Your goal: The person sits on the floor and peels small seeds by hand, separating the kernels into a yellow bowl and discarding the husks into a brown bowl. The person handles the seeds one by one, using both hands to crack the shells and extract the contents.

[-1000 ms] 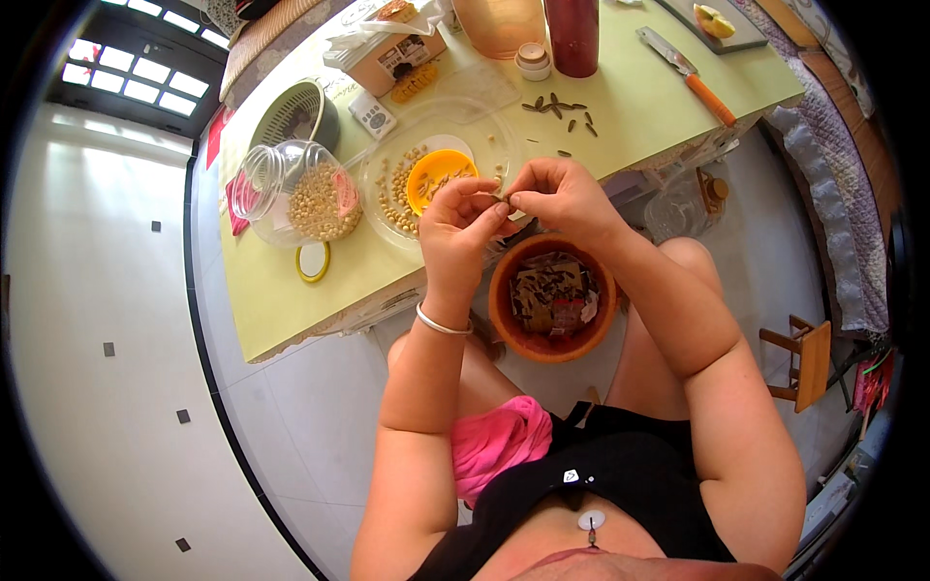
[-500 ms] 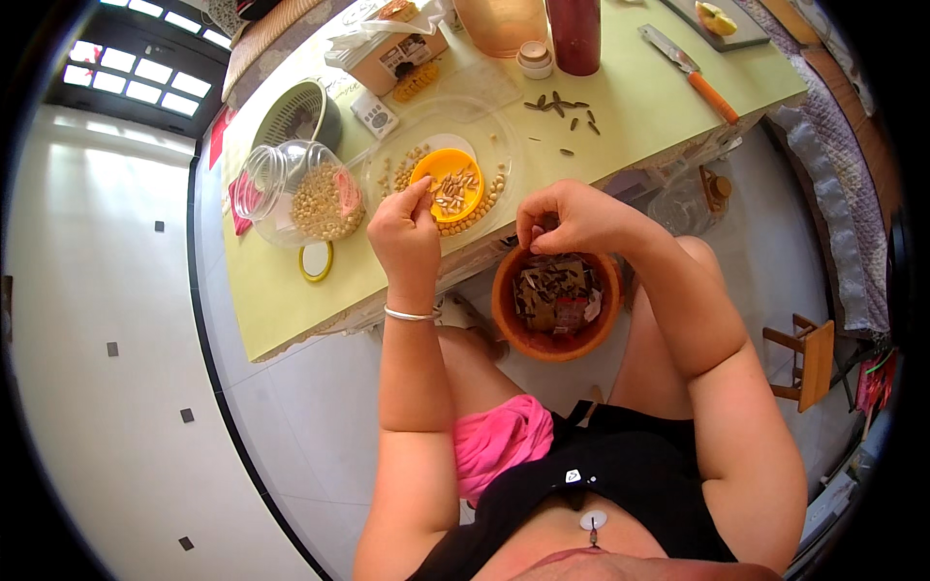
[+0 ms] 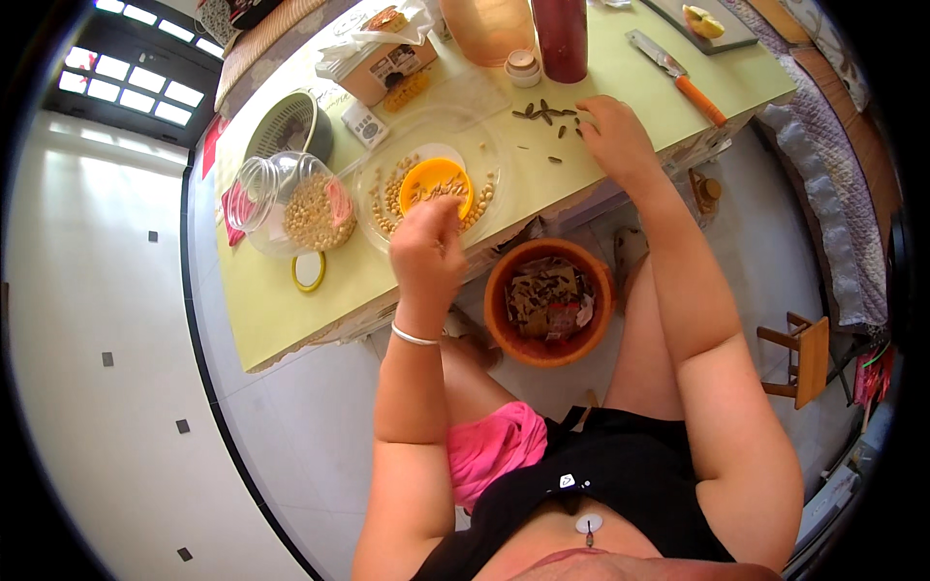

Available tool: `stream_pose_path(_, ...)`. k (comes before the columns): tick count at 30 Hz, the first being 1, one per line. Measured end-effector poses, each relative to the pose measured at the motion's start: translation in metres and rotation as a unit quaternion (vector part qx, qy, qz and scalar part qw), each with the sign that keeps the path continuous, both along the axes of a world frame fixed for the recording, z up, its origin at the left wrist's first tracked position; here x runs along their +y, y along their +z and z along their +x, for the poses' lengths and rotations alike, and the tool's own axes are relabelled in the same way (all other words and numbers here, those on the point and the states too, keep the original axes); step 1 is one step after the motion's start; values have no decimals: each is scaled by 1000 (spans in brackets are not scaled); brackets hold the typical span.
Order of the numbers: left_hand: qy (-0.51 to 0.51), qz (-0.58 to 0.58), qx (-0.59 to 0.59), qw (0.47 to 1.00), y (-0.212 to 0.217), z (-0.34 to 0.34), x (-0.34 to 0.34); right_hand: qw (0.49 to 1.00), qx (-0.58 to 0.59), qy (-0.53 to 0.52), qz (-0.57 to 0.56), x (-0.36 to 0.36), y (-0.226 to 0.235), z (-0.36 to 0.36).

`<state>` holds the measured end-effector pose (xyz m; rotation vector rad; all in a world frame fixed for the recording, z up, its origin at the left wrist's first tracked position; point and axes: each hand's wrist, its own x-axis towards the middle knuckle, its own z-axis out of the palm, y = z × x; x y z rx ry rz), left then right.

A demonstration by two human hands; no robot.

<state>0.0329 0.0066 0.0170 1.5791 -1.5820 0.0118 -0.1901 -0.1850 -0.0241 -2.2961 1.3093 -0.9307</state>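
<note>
At the table's near edge, my left hand (image 3: 428, 247) is closed, its fingers bunched beside a yellow dish (image 3: 412, 184) of shelled kernels. Whatever the fingers hold is hidden or too small to name. The dish sits in a clear round tray (image 3: 366, 208) with yellow chickpea-like beans (image 3: 386, 205) around it. Farther right, my right hand (image 3: 620, 145) is stretched over the table, thumb and index finger apart at the edge of a small scatter of dark sunflower seeds (image 3: 543, 110). Below, an orange bucket (image 3: 500, 329) holds seed shells and scraps.
A clear jar (image 3: 318, 213) of beans lies on its side near a yellow-rimmed lid (image 3: 309, 272). Behind are a green colander (image 3: 320, 136), a tissue box (image 3: 380, 73) and a dark red bottle (image 3: 562, 44). An orange-handled knife (image 3: 699, 100) lies at right. A wooden stool (image 3: 809, 363) stands on the floor.
My right hand has moved from above the bucket up and right to the sunflower seeds. My left hand has drawn back slightly toward me from the yellow dish.
</note>
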Motion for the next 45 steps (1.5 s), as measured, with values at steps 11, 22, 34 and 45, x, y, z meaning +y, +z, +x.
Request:
stream_pose_path(11,-258,137,-83,953,-4,-41,4,990,70,-55,-111,3,-25,47)
stream_pose_path(22,-65,34,36,997,-9,-26,-4,997,-71,15,-40,21,7,53)
stream_pose_path(34,-51,-88,-46,994,-12,-22,-16,718,-349,265,540,76,24,49)
stream_pose_path(45,1,-74,-39,996,-10,-32,-17,800,-372,162,441,91,24,59)
